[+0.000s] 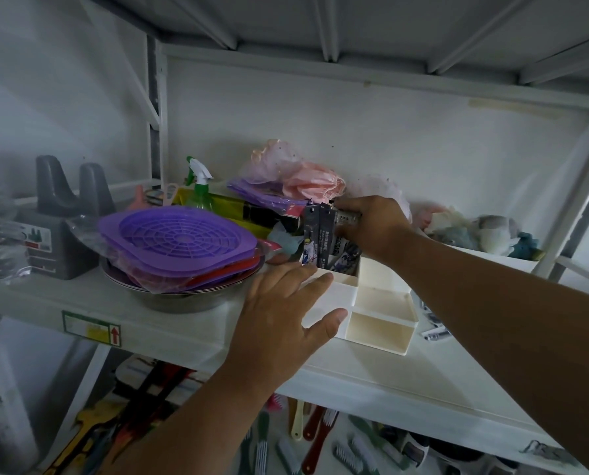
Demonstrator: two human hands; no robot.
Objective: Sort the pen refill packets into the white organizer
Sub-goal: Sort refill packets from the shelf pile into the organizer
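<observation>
**Refill packets going into the rear compartment**

The dark, printed pen refill packets (320, 234) stand upright in the rear-left compartment of the white plastic multi-compartment organizer (382, 320), their tops well above its rim. The organizer sits on the white metal shelf (183, 323), near the front edge.

The right hand (371, 228) is over that same compartment, fingers curled around the top of one or more packets — a grasp, not a release. The left hand (286, 310) lies with straight, spread fingers against the organizer's left wall, thumb at the front corner; it holds nothing and appears to be steadying the box.

Step in hand, as I judge it: seating a packet among those already standing. The other compartments in view look empty. A few more loose packets (433, 323) lie on the shelf just right of the organizer, partly behind the right forearm, so the sort is likely not finished. Next move would call for letting go once the packet sits down inside, then reaching right for the loose ones — the left hand's bracing helps if the fit is tight.

Hard to make out: how many packets the right hand holds, the count of loose ones, and the print on any. Beside the organizer on the left, a stack of purple slotted plastic lids (180, 241) rests in a steel bowl (169, 299); the lower shelf is blurred.
</observation>
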